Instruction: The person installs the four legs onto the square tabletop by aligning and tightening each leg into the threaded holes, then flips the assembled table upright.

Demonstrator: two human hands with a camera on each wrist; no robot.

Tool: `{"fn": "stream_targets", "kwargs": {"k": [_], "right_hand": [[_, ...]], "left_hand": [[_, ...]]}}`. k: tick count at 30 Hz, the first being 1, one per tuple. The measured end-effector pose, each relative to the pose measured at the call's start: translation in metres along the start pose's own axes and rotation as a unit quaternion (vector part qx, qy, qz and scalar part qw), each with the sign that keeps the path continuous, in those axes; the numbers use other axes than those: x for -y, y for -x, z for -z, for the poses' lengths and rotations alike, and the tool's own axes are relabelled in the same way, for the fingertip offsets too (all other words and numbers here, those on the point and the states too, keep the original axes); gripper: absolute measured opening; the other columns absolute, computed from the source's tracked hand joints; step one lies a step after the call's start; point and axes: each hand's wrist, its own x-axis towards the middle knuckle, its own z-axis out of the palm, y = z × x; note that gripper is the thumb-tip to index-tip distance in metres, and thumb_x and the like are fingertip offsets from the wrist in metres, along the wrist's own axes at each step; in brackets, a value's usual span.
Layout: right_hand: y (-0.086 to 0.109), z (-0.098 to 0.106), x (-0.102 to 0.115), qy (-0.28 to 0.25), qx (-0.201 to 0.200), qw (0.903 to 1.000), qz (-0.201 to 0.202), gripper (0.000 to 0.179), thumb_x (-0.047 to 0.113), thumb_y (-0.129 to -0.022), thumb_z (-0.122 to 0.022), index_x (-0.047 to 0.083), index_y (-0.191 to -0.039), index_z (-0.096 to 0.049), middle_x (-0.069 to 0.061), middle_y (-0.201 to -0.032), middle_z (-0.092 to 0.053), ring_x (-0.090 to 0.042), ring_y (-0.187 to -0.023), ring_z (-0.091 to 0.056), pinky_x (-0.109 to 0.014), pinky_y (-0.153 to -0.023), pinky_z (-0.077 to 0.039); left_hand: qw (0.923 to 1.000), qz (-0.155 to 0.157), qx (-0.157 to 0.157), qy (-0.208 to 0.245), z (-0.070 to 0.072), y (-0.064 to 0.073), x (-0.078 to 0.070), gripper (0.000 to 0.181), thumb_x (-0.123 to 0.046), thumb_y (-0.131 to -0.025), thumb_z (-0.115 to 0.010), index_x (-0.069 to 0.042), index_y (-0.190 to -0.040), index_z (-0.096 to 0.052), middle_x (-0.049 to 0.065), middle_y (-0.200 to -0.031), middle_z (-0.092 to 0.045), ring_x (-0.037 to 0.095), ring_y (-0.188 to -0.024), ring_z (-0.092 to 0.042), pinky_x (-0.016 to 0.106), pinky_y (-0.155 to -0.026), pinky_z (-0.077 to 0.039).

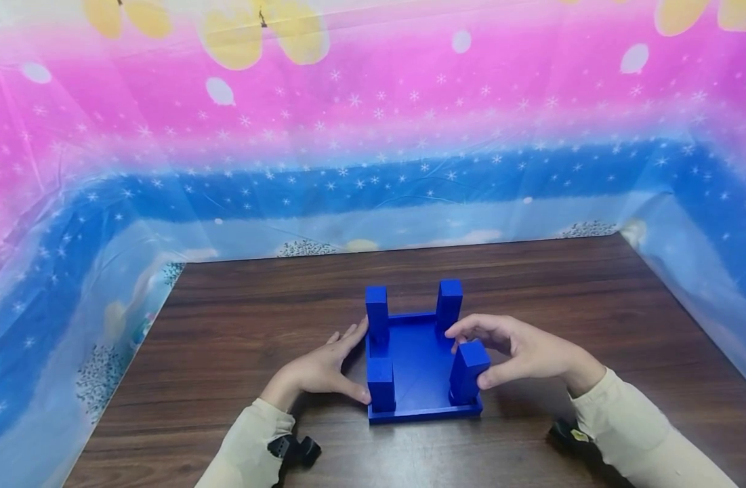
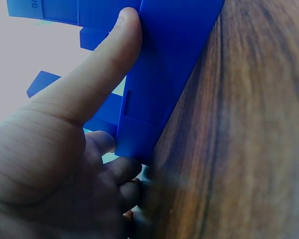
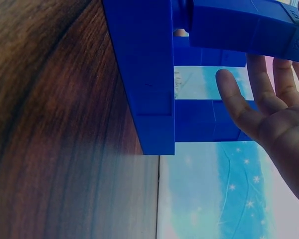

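A shallow blue tray-like base (image 1: pixel 417 369) lies on the table with an upright blue post at each corner. My left hand (image 1: pixel 320 366) rests along its left side. The left thumb touches by the near left post (image 1: pixel 381 385), and the straight fingers reach toward the far left post (image 1: pixel 377 315). My right hand (image 1: pixel 528 351) holds the near right post (image 1: pixel 468 373) near its top, thumb on the near side and fingers behind. That post leans slightly, with a narrower lower end (image 3: pixel 182 15) showing at the base. The far right post (image 1: pixel 448 305) stands behind the right fingertips.
The dark wood-grain table (image 1: pixel 275 291) extends around the base. A patterned cloth (image 1: pixel 373 183) hangs behind and at both sides. Black straps with small devices (image 1: pixel 295 449) are on both wrists over pale sleeves.
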Motion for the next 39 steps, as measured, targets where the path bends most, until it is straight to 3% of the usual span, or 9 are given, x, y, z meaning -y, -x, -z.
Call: {"fn": "stream_targets", "kwargs": {"k": [2,5,10,16,27,34,39], "right_hand": [[0.0,-0.001,0.002,0.001,-0.001,1.0,-0.002,0.064,-0.006,-0.089,-0.078,0.008,-0.148,-0.054,-0.009,-0.134,-0.065,-0.024,-0.125,-0.06,-0.033,-0.111,-0.047],[0.001,-0.001,0.002,0.0,-0.003,1.0,-0.004,0.063,-0.005,-0.089,-0.078,0.004,-0.147,-0.054,-0.009,-0.134,-0.065,-0.025,-0.124,-0.06,-0.033,-0.111,-0.047],[0.003,0.001,-0.003,0.006,0.0,0.9999,0.014,0.06,-0.007,-0.09,-0.077,-0.002,-0.145,-0.053,-0.009,-0.133,-0.065,-0.026,-0.124,-0.061,-0.031,-0.111,-0.046],[0.004,0.0,-0.003,0.002,-0.002,1.0,0.006,0.061,-0.006,-0.09,-0.077,0.006,-0.146,-0.056,-0.008,-0.135,-0.065,-0.025,-0.125,-0.061,-0.03,-0.112,-0.046],[0.0,-0.001,-0.003,0.013,-0.002,0.9998,0.014,0.062,-0.005,-0.089,-0.08,-0.005,-0.145,-0.053,-0.009,-0.131,-0.066,-0.024,-0.123,-0.061,-0.031,-0.111,-0.046],[-0.001,0.0,0.001,0.023,-0.011,0.9997,-0.003,0.064,-0.002,-0.088,-0.081,0.011,-0.146,-0.057,-0.008,-0.131,-0.067,-0.025,-0.124,-0.061,-0.033,-0.11,-0.047],[0.0,0.003,-0.002,0.025,-0.004,0.9997,0.002,0.064,-0.002,-0.088,-0.081,0.004,-0.146,-0.054,-0.008,-0.131,-0.066,-0.025,-0.124,-0.061,-0.034,-0.109,-0.048]], "left_hand": [[1.0,-0.008,-0.002,0.004,-0.002,-0.005,0.011,0.141,-0.06,-0.071,-0.093,-0.023,-0.171,-0.001,0.014,-0.176,-0.001,0.039,-0.16,0.009,0.06,-0.127,0.004],[0.9999,-0.013,-0.001,0.003,-0.003,-0.006,0.013,0.142,-0.064,-0.07,-0.092,-0.024,-0.171,0.0,0.012,-0.176,0.0,0.035,-0.16,0.009,0.057,-0.128,0.005],[0.9996,-0.026,0.007,0.003,0.001,-0.001,-0.004,0.137,-0.053,-0.076,-0.092,-0.017,-0.171,-0.001,0.017,-0.176,-0.001,0.042,-0.16,0.006,0.062,-0.126,0.005],[0.9994,-0.035,0.001,-0.001,-0.001,-0.003,0.0,0.137,-0.06,-0.075,-0.09,-0.022,-0.172,-0.001,0.018,-0.176,-0.002,0.041,-0.161,0.005,0.063,-0.126,0.004],[0.9996,-0.026,0.003,0.0,0.002,0.003,-0.007,0.136,-0.048,-0.077,-0.094,-0.015,-0.171,-0.001,0.024,-0.174,-0.003,0.044,-0.16,0.005,0.063,-0.126,0.005],[0.9999,-0.016,-0.004,-0.001,0.0,0.0,0.003,0.138,-0.064,-0.073,-0.09,-0.028,-0.171,0.001,0.017,-0.176,-0.001,0.042,-0.16,0.009,0.061,-0.127,0.004],[0.9998,-0.017,-0.007,0.008,-0.003,-0.005,0.014,0.14,-0.067,-0.07,-0.09,-0.033,-0.17,0.002,0.013,-0.176,0.0,0.039,-0.16,0.009,0.059,-0.127,0.004]]}}
